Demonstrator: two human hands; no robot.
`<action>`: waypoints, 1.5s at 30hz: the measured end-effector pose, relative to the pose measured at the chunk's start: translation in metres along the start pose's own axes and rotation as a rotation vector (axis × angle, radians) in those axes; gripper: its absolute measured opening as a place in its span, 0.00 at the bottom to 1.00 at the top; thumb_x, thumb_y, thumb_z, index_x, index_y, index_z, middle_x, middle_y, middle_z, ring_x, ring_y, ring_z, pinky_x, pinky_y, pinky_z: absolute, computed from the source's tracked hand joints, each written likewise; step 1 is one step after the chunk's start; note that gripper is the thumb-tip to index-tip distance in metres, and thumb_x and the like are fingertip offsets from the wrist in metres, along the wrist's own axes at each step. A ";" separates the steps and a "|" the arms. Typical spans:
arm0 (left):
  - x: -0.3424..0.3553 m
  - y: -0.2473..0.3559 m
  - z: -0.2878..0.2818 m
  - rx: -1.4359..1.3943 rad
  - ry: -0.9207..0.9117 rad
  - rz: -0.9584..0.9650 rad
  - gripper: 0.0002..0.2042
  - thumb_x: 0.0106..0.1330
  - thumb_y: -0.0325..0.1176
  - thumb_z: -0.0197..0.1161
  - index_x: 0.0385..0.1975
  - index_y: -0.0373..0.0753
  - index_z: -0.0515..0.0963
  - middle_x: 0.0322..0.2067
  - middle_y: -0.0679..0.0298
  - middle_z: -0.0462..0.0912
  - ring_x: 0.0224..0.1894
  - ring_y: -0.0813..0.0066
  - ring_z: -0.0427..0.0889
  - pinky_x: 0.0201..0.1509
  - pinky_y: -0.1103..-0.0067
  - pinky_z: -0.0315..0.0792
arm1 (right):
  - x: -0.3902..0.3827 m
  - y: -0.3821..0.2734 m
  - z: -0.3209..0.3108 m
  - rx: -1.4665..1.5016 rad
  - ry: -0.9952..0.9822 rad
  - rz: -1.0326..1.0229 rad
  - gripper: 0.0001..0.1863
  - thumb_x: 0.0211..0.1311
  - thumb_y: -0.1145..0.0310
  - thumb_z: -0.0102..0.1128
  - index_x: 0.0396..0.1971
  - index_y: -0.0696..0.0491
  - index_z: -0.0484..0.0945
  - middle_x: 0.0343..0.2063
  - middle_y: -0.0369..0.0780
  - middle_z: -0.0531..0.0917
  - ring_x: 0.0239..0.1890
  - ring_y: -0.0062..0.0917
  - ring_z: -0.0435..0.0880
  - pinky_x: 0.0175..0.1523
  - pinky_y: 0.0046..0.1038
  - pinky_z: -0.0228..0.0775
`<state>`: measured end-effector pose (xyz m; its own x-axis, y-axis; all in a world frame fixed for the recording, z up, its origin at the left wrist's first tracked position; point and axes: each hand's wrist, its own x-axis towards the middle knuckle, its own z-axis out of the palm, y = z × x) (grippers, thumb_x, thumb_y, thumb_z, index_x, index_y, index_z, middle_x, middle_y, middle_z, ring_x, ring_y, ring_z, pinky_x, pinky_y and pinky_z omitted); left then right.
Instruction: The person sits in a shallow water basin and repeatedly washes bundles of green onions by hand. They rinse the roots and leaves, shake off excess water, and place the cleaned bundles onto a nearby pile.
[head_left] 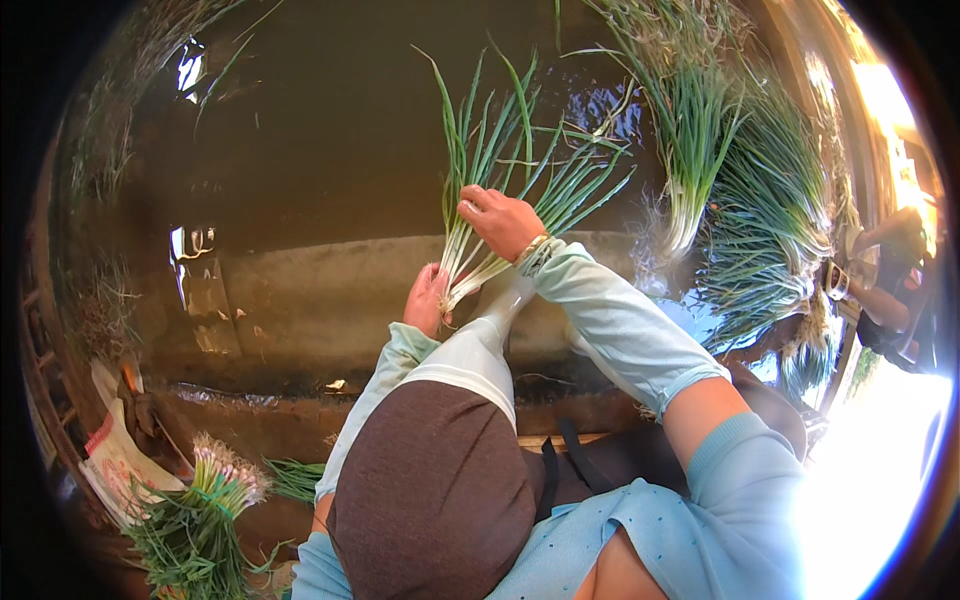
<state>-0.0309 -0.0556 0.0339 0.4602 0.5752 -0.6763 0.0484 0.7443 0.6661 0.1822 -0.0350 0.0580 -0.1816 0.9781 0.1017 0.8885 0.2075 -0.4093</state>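
A bunch of spring onions (458, 240) is held over brown water, its green leaves fanning away from me and its white root ends toward me. My left hand (427, 298) is closed around the bunch near the roots; its fingers are partly hidden. Higher up, my right hand (503, 221) has its fingers bent round some of the stems, with a bracelet at the wrist. The leaves split into two sprays, one pointing straight out and one leaning right.
Muddy water (310, 130) spreads ahead. Piles of spring onions (765, 200) lie at the right, near another person's arm (885, 300). At lower left are a tied spring onion bundle (205, 510) and a white sack (125, 460). Loose stalks float at far left.
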 end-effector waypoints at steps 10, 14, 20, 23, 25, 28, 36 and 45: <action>-0.004 0.005 0.003 0.012 0.006 -0.018 0.13 0.73 0.40 0.44 0.43 0.37 0.70 0.30 0.62 0.81 0.16 0.85 0.69 0.14 0.87 0.63 | -0.003 0.003 0.002 -0.034 0.068 0.070 0.10 0.52 0.72 0.55 0.36 0.51 0.71 0.37 0.38 0.72 0.34 0.29 0.79 0.31 0.30 0.75; -0.004 0.007 0.005 0.038 0.035 0.031 0.13 0.73 0.40 0.43 0.43 0.37 0.69 0.31 0.62 0.80 0.17 0.85 0.71 0.14 0.87 0.64 | -0.008 -0.002 0.007 -0.022 -0.003 0.187 0.08 0.55 0.69 0.58 0.34 0.51 0.70 0.30 0.37 0.75 0.29 0.29 0.80 0.26 0.29 0.74; 0.000 0.004 0.009 0.085 0.060 0.103 0.11 0.73 0.37 0.45 0.47 0.37 0.67 0.32 0.66 0.77 0.16 0.87 0.68 0.14 0.88 0.62 | -0.010 -0.012 0.011 0.206 0.046 0.382 0.11 0.54 0.64 0.61 0.33 0.50 0.71 0.29 0.38 0.76 0.29 0.34 0.79 0.34 0.32 0.72; 0.001 0.004 0.009 0.120 0.096 0.128 0.11 0.72 0.36 0.45 0.48 0.38 0.66 0.29 0.68 0.75 0.16 0.88 0.67 0.14 0.88 0.61 | -0.008 -0.009 0.012 0.159 0.035 0.379 0.10 0.54 0.65 0.61 0.32 0.51 0.71 0.29 0.38 0.76 0.29 0.34 0.79 0.34 0.32 0.72; 0.001 0.003 0.009 0.119 0.103 0.151 0.11 0.71 0.35 0.46 0.49 0.38 0.66 0.29 0.68 0.75 0.17 0.88 0.67 0.14 0.89 0.61 | -0.007 -0.007 0.014 0.165 0.028 0.349 0.09 0.53 0.65 0.61 0.31 0.51 0.71 0.29 0.39 0.76 0.29 0.35 0.79 0.33 0.32 0.72; 0.003 0.004 0.007 0.096 0.091 0.185 0.11 0.71 0.33 0.48 0.50 0.38 0.65 0.30 0.68 0.76 0.19 0.89 0.68 0.17 0.89 0.62 | -0.008 -0.010 0.020 0.018 0.059 0.306 0.08 0.53 0.66 0.59 0.30 0.51 0.71 0.28 0.38 0.76 0.27 0.32 0.79 0.30 0.30 0.73; 0.004 0.004 0.006 0.010 0.075 0.204 0.13 0.69 0.29 0.51 0.50 0.38 0.61 0.36 0.59 0.81 0.29 0.82 0.77 0.25 0.88 0.68 | 0.007 0.006 0.014 -0.315 0.087 0.631 0.09 0.54 0.62 0.59 0.29 0.49 0.71 0.26 0.36 0.75 0.25 0.28 0.79 0.26 0.28 0.73; 0.004 -0.001 0.001 -0.012 0.005 0.095 0.12 0.68 0.28 0.51 0.47 0.39 0.58 0.41 0.50 0.81 0.29 0.80 0.78 0.24 0.87 0.68 | 0.004 0.028 -0.027 0.022 0.260 0.371 0.07 0.56 0.66 0.59 0.35 0.45 0.75 0.34 0.35 0.76 0.32 0.33 0.81 0.33 0.32 0.74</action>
<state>-0.0278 -0.0541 0.0311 0.4581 0.6446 -0.6120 -0.0058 0.6907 0.7232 0.2179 -0.0257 0.0709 0.2618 0.9505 0.1672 0.8639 -0.1536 -0.4796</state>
